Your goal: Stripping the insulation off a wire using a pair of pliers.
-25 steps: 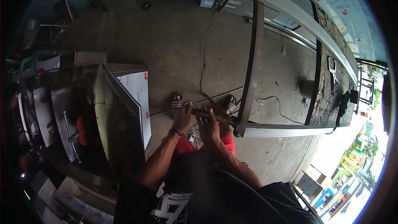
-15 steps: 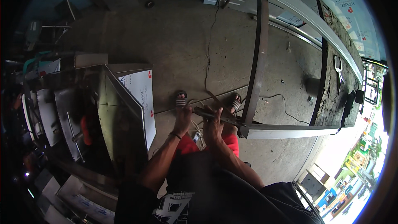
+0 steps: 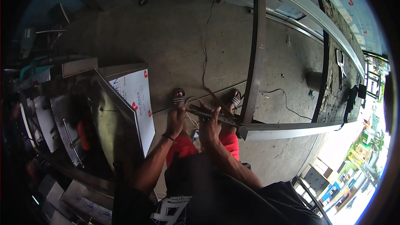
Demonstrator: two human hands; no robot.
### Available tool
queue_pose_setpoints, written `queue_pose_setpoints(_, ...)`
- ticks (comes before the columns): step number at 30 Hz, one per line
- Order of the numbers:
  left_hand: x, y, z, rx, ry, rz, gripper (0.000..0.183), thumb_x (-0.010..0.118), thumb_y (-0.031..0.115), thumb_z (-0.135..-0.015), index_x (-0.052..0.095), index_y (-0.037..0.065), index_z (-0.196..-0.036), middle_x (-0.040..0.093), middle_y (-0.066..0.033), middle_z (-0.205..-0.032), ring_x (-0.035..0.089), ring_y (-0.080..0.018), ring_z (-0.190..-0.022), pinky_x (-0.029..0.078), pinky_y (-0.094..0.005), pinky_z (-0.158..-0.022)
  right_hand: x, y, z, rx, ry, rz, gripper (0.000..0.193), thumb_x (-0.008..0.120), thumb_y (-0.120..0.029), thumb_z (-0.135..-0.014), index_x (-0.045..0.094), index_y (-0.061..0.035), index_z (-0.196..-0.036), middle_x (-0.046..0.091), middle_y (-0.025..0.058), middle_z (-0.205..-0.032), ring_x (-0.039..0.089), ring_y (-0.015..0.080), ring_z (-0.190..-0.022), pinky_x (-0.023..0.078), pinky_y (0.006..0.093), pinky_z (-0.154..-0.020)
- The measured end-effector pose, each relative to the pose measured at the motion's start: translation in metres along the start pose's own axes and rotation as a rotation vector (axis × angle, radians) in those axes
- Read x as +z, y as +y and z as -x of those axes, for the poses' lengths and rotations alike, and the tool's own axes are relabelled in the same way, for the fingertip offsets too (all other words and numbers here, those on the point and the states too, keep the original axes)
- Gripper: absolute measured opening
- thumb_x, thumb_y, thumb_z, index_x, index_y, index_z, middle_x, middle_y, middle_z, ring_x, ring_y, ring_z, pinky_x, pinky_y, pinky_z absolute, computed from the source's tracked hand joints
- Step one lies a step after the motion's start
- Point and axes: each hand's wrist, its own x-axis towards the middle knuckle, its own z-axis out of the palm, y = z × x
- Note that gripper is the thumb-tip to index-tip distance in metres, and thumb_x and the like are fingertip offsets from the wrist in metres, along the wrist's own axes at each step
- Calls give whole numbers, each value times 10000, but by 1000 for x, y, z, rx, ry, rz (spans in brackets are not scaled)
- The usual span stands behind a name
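My right hand is wrapped around a long, narrow metal tool that looks like locking pliers. Their far end meets the near left corner of a metal frame. Just left of the pliers' handle end is my left hand, apart from the tool. Its fingers are dim and foreshortened, so their pose is unclear. A brown flat strip slants down behind the pliers toward the frame corner.
A dark crossbar spans the frame. Another pair of locking pliers lies on a worn board. At left stands a sheet-metal box with a film-covered panel. Cables run across the concrete floor.
My left hand has come away from the pliers' handle end, moving left. My right hand keeps its grip at the frame corner. The view has shifted slightly.
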Motion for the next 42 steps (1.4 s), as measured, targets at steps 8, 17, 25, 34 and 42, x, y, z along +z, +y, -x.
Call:
queue_pose_setpoints(8,12,8,-21,-609,-54,429,334,498,357,-1048,586,70,-901,497,2,-634,475,-104,-596,383,-275,-584,6,8,-6,101,125,-327,535,414,-446,-1079,549,32,-1279,629,217,-1279,626,271,-1149,462,356,-1068)
queue_pose_setpoints(17,23,-32,-17,-13,143,301,380,576,382,-1017,666,13,-1033,650,-5,-718,588,-89,-648,438,-270,-570,4,6,-6,-20,85,39,407,417,-311,-1101,606,3,-1277,682,140,-1223,655,206,-1070,486,320,-1016)
queue_pose_setpoints(25,7,-18,-25,-711,-200,387,388,567,373,-1026,645,-2,-1091,647,-10,-722,584,-130,-657,469,-340,-622,-4,21,-5,-203,96,317,336,562,-167,-1041,530,-14,-1339,683,138,-1225,646,248,-1078,489,333,-1013)
queue_pose_setpoints(34,11,-3,-10,-141,-38,273,285,498,275,-1059,582,3,-1048,554,-61,-863,521,-162,-839,443,-332,-796,7,12,-12,-17,200,-231,628,455,-505,-1045,511,65,-1301,641,216,-1249,594,273,-1172,417,392,-1086)
queue_pose_setpoints(42,21,-7,-29,-241,-42,-70,446,482,266,-1062,488,-31,-1394,564,-221,-1290,539,-241,-1182,399,-321,-1031,4,2,-11,194,141,-505,597,465,-466,-1058,409,25,-1393,649,190,-1264,606,256,-1171,464,344,-1055)
